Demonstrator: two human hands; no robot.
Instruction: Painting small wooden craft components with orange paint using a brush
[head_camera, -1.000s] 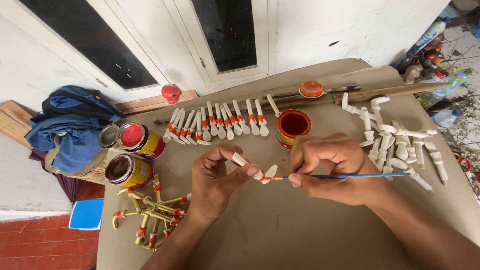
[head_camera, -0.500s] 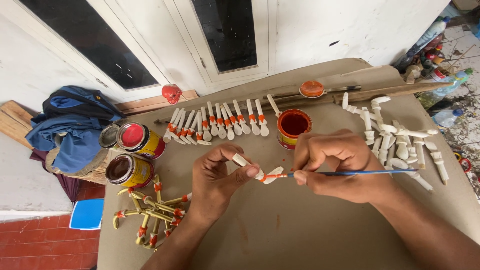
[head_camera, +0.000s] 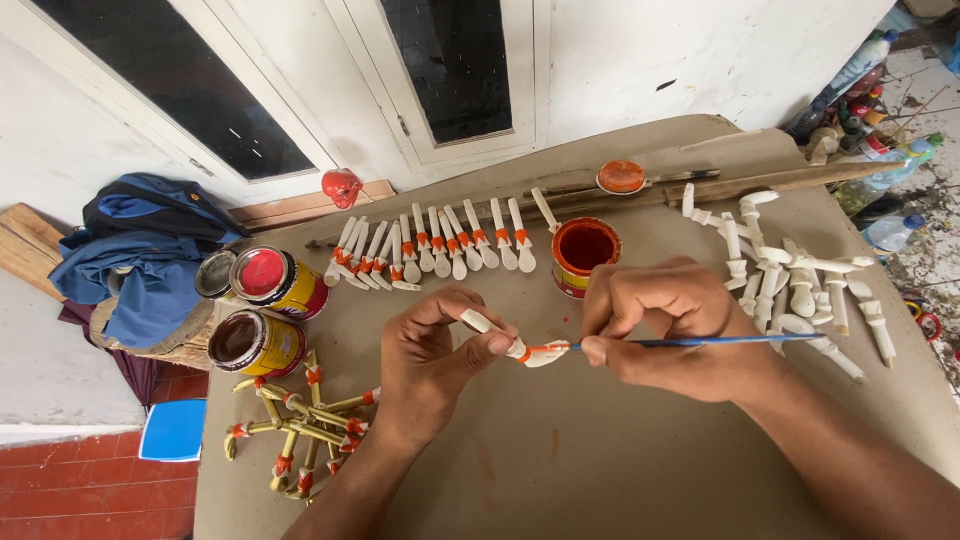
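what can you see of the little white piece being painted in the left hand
The small turned piece looks like pale wood or bone, slim at one end and widening to a rounded head. It lies roughly level above the table, pinched between the left hand's thumb and fingers. An orange band circles its neck, where the tip of the blue-handled brush, held by the right hand, touches it.

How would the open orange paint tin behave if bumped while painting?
The open paint tin is squat and wide, so it probably slides rather than tips. It looks partly filled with wet orange paint and has no lid, so a hard knock could slop. It sits close behind the right hand, so a bump seems plausible.
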